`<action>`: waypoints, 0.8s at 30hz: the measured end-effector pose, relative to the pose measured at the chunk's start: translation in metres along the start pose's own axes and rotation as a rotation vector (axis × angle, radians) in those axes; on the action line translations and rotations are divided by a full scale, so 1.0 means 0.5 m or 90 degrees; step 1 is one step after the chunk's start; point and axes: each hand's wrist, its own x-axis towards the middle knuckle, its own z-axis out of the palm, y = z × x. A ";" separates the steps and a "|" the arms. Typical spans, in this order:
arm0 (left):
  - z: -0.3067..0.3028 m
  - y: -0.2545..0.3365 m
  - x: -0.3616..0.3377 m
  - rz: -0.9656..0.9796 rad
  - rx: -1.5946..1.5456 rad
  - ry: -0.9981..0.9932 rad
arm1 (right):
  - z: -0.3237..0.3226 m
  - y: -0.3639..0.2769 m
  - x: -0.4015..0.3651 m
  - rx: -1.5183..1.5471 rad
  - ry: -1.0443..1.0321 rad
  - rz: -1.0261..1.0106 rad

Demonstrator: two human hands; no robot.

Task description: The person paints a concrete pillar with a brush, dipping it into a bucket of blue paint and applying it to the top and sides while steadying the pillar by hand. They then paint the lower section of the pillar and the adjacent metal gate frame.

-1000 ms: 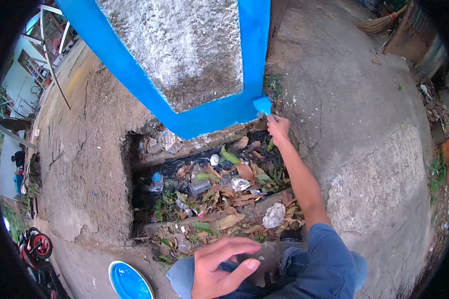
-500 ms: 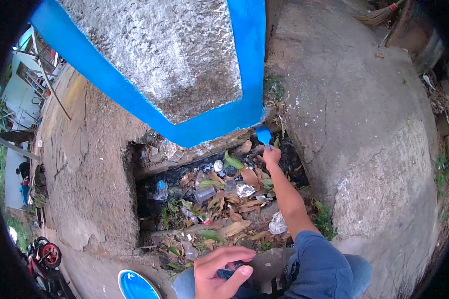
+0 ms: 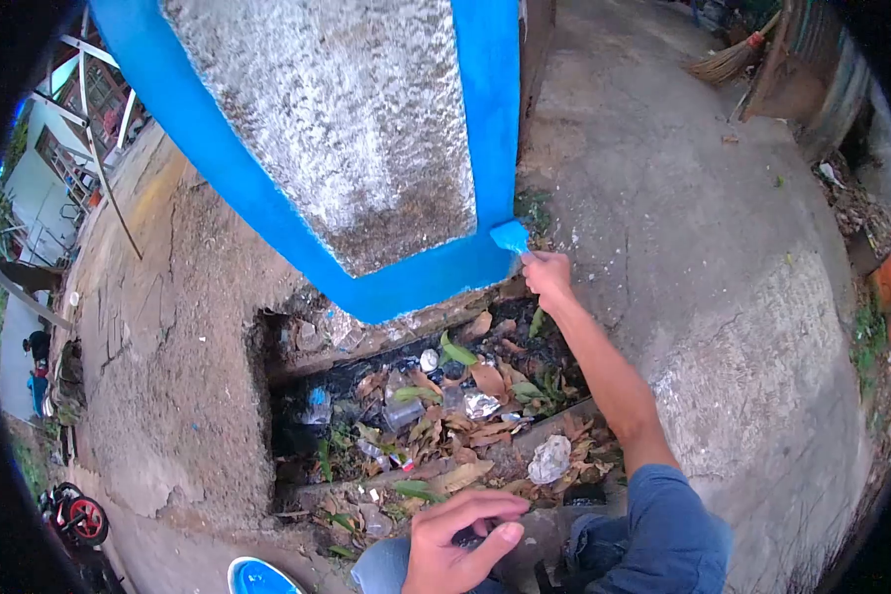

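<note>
My right hand (image 3: 546, 274) grips a paintbrush (image 3: 511, 237) whose bristles are coated in blue. The bristles rest against the lower right corner of the blue painted border (image 3: 426, 277). That border frames a rough white and grey wall panel (image 3: 337, 129). Near my knees, my left hand (image 3: 457, 543) is loosely curled, its thumb apart from the fingers, with nothing clearly in it. To its left, a paint container (image 3: 265, 576) with blue paint is cut off by the lower edge.
Below the wall runs a ditch with dry leaves (image 3: 460, 477), plastic cups (image 3: 403, 411) and crumpled plastic (image 3: 549, 459). Rough concrete (image 3: 168, 366) flanks it. A broom (image 3: 728, 61) lies at upper right; a motorcycle (image 3: 81, 520) stands at lower left.
My right hand has moved the brush up and left, from beside the wall's lower edge onto the blue corner. My left hand stays curled. The view has shifted slightly.
</note>
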 end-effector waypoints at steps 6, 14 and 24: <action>0.022 -0.035 0.009 0.036 -0.081 0.068 | -0.026 -0.293 -0.093 0.118 -0.070 -0.045; 0.003 -0.040 0.009 -0.040 -0.108 0.103 | -0.032 -0.522 -0.233 0.183 -0.105 -0.265; -0.002 -0.009 -0.039 0.018 -0.117 0.131 | 0.061 -0.064 -0.046 -0.062 0.118 -0.353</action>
